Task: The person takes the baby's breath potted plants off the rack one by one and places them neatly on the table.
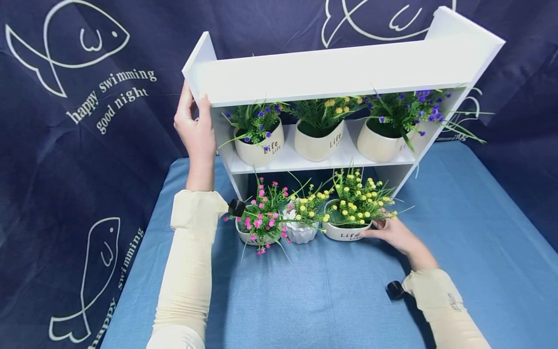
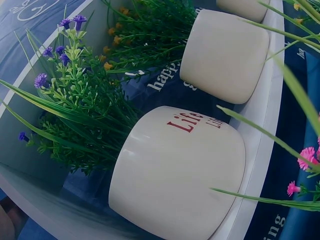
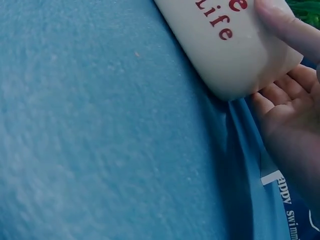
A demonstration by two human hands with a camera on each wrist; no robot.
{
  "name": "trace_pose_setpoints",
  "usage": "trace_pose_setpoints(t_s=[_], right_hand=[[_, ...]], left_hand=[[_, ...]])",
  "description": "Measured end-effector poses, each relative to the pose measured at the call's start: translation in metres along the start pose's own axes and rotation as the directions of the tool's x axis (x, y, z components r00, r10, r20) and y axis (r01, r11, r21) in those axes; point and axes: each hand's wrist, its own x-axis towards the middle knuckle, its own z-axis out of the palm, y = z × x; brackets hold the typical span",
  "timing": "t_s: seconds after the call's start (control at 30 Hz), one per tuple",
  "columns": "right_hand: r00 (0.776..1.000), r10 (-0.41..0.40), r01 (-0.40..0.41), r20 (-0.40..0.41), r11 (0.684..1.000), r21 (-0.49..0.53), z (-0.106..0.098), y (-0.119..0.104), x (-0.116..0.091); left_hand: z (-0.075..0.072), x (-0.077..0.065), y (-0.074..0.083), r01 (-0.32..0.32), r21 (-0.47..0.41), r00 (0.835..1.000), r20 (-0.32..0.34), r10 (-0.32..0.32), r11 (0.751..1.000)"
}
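Observation:
A white two-tier shelf (image 1: 331, 72) stands on the table, and my left hand (image 1: 196, 127) grips the upper part of its left side panel. Only a bit of that hand shows in the left wrist view, at the lower left corner. My right hand (image 1: 397, 236) holds the right end of a cream oval flowerpot (image 1: 348, 233) with yellow flowers. In the right wrist view the thumb (image 3: 287, 22) lies on the pot's lettered face, with the other fingers round its end. Beside it are a small white ribbed pot (image 1: 301, 233) and a pot with pink flowers (image 1: 260, 224).
On the shelf's middle board stand a left pot with purple flowers (image 1: 257, 145), a middle pot with orange-yellow flowers (image 1: 318, 144) and a right purple-flowered pot (image 1: 377, 144). Blue cloth (image 1: 305, 300) covers the table. A dark fish-patterned curtain (image 1: 144, 29) hangs behind.

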Motion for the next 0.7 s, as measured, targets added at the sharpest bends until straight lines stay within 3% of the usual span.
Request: trace_pose_setpoints(t_s=[0.37, 0.5, 0.7], right_hand=[[0.999, 0.050, -0.050, 0.001, 0.983, -0.176, 0.0021, -0.0046, 0.0041], [0.998, 0.068, -0.065, 0.016, 0.986, -0.155, 0.0034, -0.0059, 0.0049], [0.999, 0.022, -0.020, 0.046, 0.999, -0.028, 0.0048, -0.0033, 0.0043]], left_hand=[[-0.0003, 0.0006, 0.0003, 0.006, 0.007, 1.000, 0.008, -0.006, 1.000], [-0.0020, 0.0013, 0.0012, 0.017, 0.004, 1.000, 0.019, -0.017, 1.000], [-0.0041, 0.0014, 0.0028, 0.037, -0.010, 0.999, 0.035, -0.036, 0.999]])
